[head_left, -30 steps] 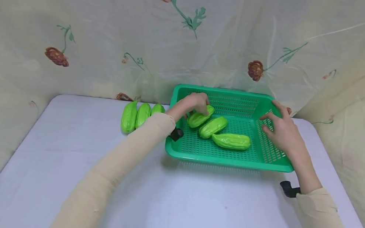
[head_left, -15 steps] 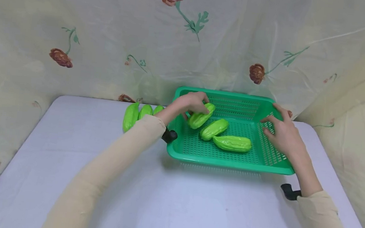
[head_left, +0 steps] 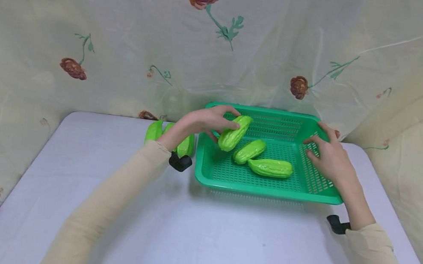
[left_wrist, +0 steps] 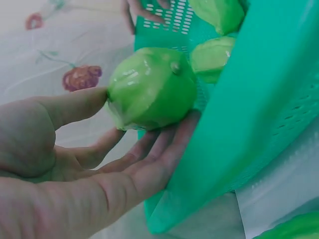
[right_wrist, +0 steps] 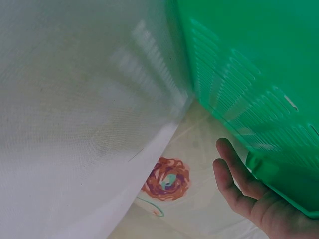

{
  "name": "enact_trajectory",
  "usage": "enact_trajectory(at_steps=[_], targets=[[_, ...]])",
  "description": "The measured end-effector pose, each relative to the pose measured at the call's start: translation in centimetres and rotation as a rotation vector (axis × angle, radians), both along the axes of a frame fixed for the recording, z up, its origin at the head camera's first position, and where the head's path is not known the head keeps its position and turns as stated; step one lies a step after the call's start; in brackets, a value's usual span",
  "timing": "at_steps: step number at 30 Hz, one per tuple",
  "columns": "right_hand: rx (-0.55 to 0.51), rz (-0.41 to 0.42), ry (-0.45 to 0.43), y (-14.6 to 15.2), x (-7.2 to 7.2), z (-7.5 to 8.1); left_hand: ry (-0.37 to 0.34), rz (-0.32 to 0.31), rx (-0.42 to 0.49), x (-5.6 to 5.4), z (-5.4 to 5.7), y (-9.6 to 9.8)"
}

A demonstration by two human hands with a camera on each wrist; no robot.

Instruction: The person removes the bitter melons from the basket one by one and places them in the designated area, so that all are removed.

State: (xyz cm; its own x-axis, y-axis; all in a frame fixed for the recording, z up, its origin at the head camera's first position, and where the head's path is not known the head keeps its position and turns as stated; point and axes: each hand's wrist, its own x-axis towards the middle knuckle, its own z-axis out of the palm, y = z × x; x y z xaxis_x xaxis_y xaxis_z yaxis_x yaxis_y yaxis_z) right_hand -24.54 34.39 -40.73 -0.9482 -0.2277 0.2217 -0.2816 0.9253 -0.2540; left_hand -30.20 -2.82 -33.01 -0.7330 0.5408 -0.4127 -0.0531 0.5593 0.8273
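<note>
My left hand [head_left: 206, 120] holds a light green, ridged bitter gourd [head_left: 235, 133] between thumb and fingers, tilted, over the left end of a green plastic basket [head_left: 251, 190]. In the left wrist view, the gourd [left_wrist: 149, 92] shows its rounded stem end, with the fingers beneath it. Two more bitter gourds lie on the basket floor, one slanted [head_left: 249, 152] and one crosswise [head_left: 271, 168]. My right hand [head_left: 330, 158] grips the basket's right rim, some fingers inside the wall and others outside it. The right wrist view shows the outer fingers [right_wrist: 232, 174] beside the slotted wall.
Left of the basket, three bitter gourds lie in a row on the white table [head_left: 223, 236]; my left forearm partly covers them, and the rightmost gourd [head_left: 185, 145] lies close to the basket. A flowered curtain [head_left: 129, 33] hangs behind the table.
My left hand has raised its bitter gourd from the basket floor and drawn back to the left. More of the rightmost table gourd now shows. The right hand stays on the rim.
</note>
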Motion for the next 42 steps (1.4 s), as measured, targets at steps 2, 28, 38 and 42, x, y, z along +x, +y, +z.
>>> enact_trajectory(at_steps=[2, 28, 38, 42], targets=[[-0.001, 0.001, 0.004, 0.0, 0.0, 0.0, -0.007, -0.001, 0.03, 0.3, 0.2, -0.5], [0.004, 0.0, 0.003, 0.0, 0.2, 0.1, -0.025, 0.224, 0.321, 3.9, -1.3, -12.2], [0.004, -0.005, -0.012, 0.0, 0.1, -0.2, 0.042, 0.368, 0.264, 4.0, -2.4, -18.1], [0.002, -0.003, -0.012, 0.0, 0.0, 0.0, 0.045, 0.421, 0.233, 4.3, -3.0, -20.0]])
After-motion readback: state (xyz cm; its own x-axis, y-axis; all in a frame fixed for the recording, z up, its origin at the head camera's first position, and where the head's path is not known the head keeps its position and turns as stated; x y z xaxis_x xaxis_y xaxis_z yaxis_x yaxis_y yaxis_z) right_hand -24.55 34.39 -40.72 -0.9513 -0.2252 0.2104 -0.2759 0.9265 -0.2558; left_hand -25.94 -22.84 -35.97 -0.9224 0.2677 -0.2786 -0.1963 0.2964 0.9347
